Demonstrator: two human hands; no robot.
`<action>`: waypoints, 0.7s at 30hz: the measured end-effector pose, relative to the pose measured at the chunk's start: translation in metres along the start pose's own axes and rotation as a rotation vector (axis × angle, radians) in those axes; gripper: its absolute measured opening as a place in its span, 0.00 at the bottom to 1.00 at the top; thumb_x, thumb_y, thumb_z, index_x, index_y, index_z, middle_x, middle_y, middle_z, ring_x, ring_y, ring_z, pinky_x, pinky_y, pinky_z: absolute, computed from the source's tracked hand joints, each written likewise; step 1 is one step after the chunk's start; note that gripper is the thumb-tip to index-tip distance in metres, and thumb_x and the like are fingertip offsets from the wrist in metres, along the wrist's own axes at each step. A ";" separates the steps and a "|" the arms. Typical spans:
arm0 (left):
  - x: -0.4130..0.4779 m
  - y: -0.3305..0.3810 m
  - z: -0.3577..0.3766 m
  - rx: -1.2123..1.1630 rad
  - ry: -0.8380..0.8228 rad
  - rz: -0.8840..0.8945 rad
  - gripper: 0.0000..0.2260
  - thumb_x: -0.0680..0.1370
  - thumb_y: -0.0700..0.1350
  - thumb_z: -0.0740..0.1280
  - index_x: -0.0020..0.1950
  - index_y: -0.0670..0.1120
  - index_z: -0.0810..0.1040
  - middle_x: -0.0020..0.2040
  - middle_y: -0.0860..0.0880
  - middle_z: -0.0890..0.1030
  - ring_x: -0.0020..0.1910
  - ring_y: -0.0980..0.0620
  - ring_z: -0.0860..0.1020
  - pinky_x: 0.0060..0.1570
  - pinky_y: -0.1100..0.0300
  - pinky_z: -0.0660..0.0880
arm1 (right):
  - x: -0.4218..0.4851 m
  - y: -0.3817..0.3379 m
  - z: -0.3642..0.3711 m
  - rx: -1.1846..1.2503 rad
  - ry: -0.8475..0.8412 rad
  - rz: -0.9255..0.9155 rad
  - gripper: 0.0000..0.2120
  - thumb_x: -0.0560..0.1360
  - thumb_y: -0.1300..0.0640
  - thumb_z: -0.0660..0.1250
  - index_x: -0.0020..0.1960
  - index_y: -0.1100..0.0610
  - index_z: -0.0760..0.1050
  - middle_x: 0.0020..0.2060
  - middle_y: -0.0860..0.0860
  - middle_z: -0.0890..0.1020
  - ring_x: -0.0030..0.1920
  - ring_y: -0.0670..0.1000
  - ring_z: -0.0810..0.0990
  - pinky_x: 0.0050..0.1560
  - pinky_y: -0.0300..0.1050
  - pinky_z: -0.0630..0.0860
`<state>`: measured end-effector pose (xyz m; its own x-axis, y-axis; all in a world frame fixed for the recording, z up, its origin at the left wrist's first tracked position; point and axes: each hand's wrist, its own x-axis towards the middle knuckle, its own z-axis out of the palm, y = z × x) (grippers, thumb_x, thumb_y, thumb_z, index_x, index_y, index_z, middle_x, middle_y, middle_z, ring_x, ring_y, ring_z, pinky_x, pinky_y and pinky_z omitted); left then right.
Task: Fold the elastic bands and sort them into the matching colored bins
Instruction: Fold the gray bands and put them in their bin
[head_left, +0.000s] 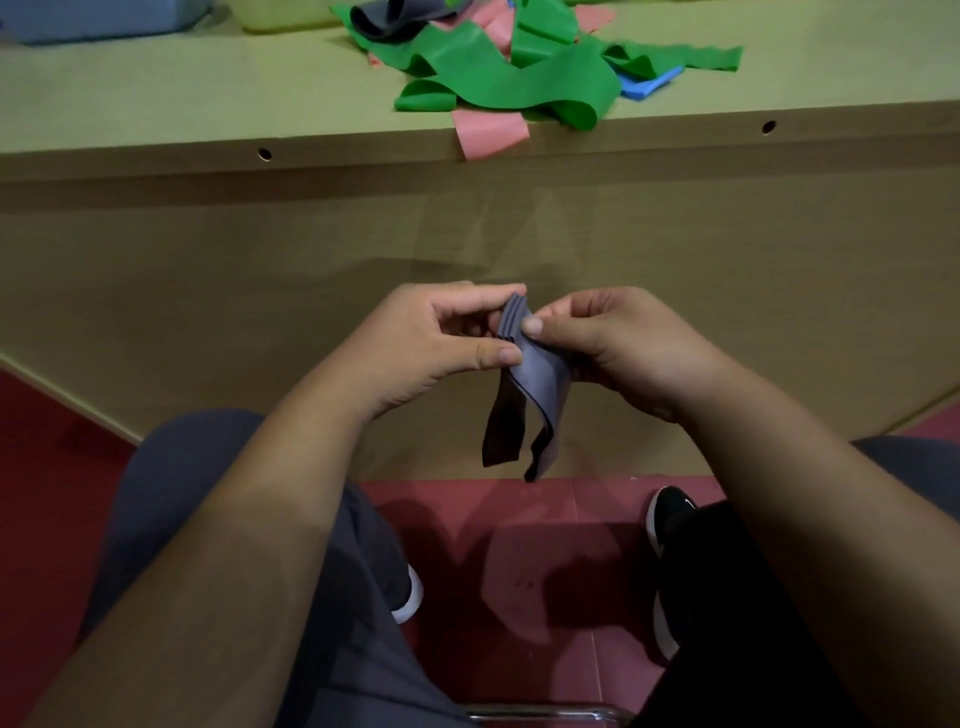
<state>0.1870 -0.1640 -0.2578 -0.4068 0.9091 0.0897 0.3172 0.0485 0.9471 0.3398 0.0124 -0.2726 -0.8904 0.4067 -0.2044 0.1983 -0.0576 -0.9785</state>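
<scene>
Folding grey elastic band (525, 371) | left hand (441, 338) and right hand (618, 343) pinch its stacked pleats, fingers (532, 326) of both clamped on it so layers stay aligned | held below counter (156, 104) edge, loose tail dangling | unsorted band pile (519, 78) up top, blue bin (104, 18) far left

Just one cam, on my head, wide-angle, tipped fwd and steeply down. My left hand (431, 343) and right hand (623, 343) sit close, mid-frame; table (156, 104) edge runs across the top, lap (171, 493) and floor (519, 545) fill the bottom.
</scene>
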 end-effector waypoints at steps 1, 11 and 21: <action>0.000 0.000 0.000 -0.024 0.014 -0.001 0.29 0.69 0.45 0.80 0.71 0.46 0.82 0.62 0.46 0.85 0.64 0.53 0.82 0.65 0.61 0.77 | 0.000 0.000 0.000 0.013 0.010 -0.006 0.16 0.75 0.53 0.80 0.54 0.64 0.84 0.51 0.66 0.86 0.50 0.60 0.80 0.58 0.62 0.75; 0.004 -0.003 0.004 -0.188 0.079 -0.010 0.21 0.73 0.34 0.77 0.65 0.44 0.82 0.49 0.47 0.84 0.45 0.54 0.82 0.45 0.59 0.81 | -0.002 -0.004 0.001 0.102 -0.007 -0.051 0.05 0.81 0.61 0.72 0.56 0.59 0.83 0.49 0.57 0.87 0.48 0.52 0.84 0.50 0.46 0.79; 0.005 -0.001 0.012 -0.161 0.188 0.055 0.13 0.78 0.33 0.74 0.60 0.44 0.85 0.55 0.39 0.86 0.53 0.47 0.85 0.55 0.50 0.84 | -0.003 -0.006 0.004 0.065 0.056 -0.110 0.05 0.82 0.59 0.72 0.49 0.50 0.81 0.45 0.55 0.82 0.42 0.52 0.79 0.43 0.47 0.78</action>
<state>0.1955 -0.1548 -0.2624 -0.5495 0.8151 0.1836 0.2086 -0.0789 0.9748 0.3398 0.0073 -0.2659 -0.8808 0.4638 -0.0952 0.0716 -0.0684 -0.9951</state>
